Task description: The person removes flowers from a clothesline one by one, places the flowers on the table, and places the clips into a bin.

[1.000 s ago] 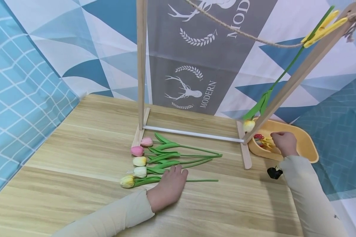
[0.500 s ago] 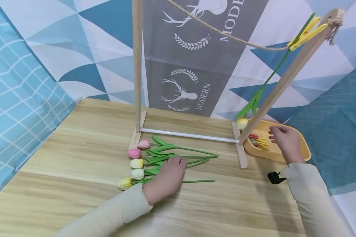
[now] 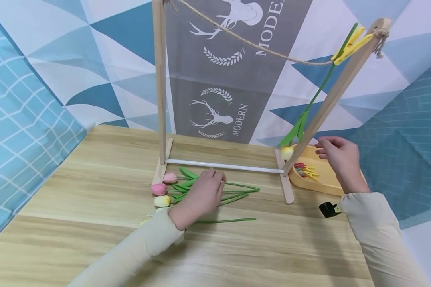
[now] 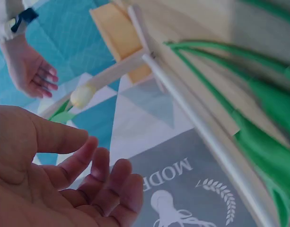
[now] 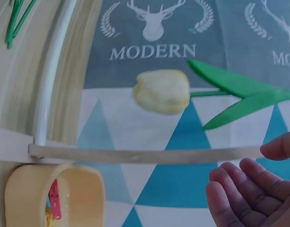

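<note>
My left hand [image 3: 202,195] is over the artificial tulips lying on the table, its fingers loosely bent with nothing between them in the left wrist view. Past it show a pale pink tulip [image 3: 170,177], a bright pink tulip [image 3: 159,189] and a yellow-white tulip [image 3: 162,201]; the sleeve mostly hides the nearer blooms. Above the orange-yellow basket [image 3: 332,184] hovers my right hand [image 3: 341,161], bare of any object. Head down, another tulip [image 3: 286,153] hangs from the rope [image 3: 273,52], held by a yellow clothespin [image 3: 352,47].
A wooden stand has a left post [image 3: 160,79], a right post [image 3: 330,103] and a white crossbar [image 3: 222,165] low between its feet. Several clothespins [image 3: 306,171] lie in the basket. Patterned cloth [image 3: 129,59] backs the table [image 3: 93,215].
My left hand has moved away from me across the tulips, toward the crossbar. My right hand has risen from inside the basket and its fingers have loosened. The head view has shifted somewhat.
</note>
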Tool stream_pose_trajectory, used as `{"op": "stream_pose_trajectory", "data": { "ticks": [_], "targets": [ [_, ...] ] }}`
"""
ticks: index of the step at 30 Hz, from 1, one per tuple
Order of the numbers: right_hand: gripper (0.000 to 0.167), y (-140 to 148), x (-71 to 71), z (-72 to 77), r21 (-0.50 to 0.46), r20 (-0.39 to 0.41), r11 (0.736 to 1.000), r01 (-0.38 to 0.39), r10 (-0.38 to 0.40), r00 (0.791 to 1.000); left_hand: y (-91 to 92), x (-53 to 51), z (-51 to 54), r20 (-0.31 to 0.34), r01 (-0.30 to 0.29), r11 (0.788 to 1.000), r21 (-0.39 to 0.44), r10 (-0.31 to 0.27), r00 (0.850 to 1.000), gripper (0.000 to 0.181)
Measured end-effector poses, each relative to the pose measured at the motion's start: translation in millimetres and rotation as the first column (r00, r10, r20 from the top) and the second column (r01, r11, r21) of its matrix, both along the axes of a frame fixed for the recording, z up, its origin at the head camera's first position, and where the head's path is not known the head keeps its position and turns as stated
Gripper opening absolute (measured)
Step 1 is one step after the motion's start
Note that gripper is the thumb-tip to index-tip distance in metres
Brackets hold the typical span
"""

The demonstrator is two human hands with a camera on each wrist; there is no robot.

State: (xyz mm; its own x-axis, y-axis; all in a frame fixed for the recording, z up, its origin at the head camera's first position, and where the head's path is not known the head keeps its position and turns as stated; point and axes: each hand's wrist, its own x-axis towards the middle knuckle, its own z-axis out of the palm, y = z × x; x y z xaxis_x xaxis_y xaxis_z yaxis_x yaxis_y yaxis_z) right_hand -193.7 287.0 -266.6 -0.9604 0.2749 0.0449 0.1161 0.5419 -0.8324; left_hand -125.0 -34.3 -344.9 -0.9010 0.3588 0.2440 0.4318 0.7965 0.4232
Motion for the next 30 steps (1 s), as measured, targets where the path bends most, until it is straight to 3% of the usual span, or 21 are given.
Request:
{"op": "stream_pose_trajectory", "data": {
  "ticks": [5,9,13,17,20,30],
  "targets": [
    [0.053,-7.8,3.8,7.7,0.009,-0.033,1.0,-0.011,0.012,0.999,3.9,-10.4,13.3,-0.07,0.02,0.994,0.106,-0.012,0.997,0.012],
    [0.055,-12.2,5.5,14.3,0.014,-0.048,1.0,-0.013,0.014,0.999,10.5,-19.4,23.9,-0.09,0.044,0.978,0.205,-0.026,0.996,0.014],
    [0.054,-16.7,8.2,22.2,0.008,-0.08,1.0,-0.028,0.028,0.996,17.5,-29.1,33.0,-0.051,0.056,0.942,0.332,-0.041,0.998,0.015],
    [0.05,-21.7,11.5,30.1,0.004,-0.13,0.999,-0.045,0.045,0.99,23.8,-37.7,40.3,0.023,0.027,0.905,0.426,-0.04,0.999,0.015],
    [0.049,-26.7,12.1,35.0,-0.007,-0.162,0.998,-0.064,0.062,0.985,27.4,-42.7,45.8,0.056,0.005,0.893,0.45,-0.034,0.998,0.015],
    [0.045,-31.5,11.2,53.4,-0.041,-0.272,0.996,-0.082,0.068,0.96,43.4,-64.3,65.7,0.055,0.01,0.855,0.519,-0.045,0.997,0.017]
  ]
}}
